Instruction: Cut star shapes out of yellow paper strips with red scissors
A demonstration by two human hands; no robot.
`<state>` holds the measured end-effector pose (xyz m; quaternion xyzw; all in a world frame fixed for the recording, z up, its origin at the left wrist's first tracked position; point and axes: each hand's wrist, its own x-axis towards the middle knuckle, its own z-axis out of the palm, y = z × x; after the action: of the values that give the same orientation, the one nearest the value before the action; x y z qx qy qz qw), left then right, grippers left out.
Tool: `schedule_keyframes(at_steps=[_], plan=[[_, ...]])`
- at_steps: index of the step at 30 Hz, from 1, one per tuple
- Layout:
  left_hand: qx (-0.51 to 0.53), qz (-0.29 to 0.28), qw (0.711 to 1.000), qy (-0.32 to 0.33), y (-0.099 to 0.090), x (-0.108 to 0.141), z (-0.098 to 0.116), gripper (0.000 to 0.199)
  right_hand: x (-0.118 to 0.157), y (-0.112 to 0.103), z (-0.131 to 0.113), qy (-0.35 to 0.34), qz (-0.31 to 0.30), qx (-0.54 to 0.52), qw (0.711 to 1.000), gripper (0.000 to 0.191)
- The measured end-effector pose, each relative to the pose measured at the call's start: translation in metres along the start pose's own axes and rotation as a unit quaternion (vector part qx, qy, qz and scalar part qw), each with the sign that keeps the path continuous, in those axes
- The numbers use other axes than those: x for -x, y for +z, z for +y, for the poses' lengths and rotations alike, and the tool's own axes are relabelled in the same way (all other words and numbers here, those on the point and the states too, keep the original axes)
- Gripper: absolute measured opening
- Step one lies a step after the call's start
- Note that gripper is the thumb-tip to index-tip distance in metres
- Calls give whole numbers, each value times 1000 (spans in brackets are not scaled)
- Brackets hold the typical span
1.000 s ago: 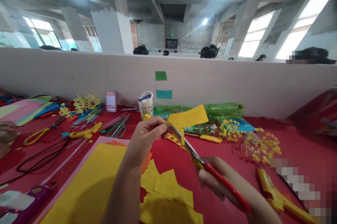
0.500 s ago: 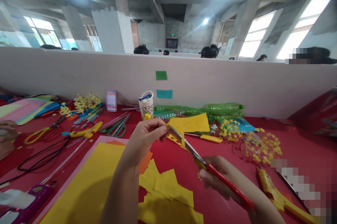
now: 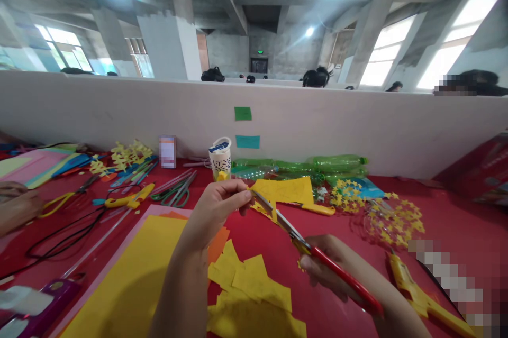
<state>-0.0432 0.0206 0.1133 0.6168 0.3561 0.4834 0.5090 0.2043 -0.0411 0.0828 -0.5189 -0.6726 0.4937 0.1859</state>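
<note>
As the yellow paper (image 3: 291, 190), mid-frame, tilts lower than a second ago, cutting at its left end apparently unfinished, the left hand (image 3: 222, 203) holds that end in a pinched grip, the right hand (image 3: 327, 261) red-handled scissors (image 3: 317, 253) in a curled grip.

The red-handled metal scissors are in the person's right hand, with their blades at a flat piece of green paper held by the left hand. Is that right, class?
Not quite: the paper is yellow, not green. The head view shows the red-handled metal scissors in the right hand, blades at a flat piece of yellow paper held by the left hand.
</note>
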Motion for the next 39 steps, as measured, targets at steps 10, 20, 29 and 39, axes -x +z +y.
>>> schedule_keyframes(at_steps=[10,20,29,39], plan=[[-26,1,1000,15,2,2,4,20,2,1,-3,14,16,-14,1000,48],[-78,42,993,72,17,4,14,25,4,2,-14,-80,-17,-26,996,60],[-80,50,990,101,23,3,14,25,3,12,-16,-120,8,-40,992,59],[-95,48,988,110,23,5,18,26,4,17,-9,-100,18,-81,992,56]])
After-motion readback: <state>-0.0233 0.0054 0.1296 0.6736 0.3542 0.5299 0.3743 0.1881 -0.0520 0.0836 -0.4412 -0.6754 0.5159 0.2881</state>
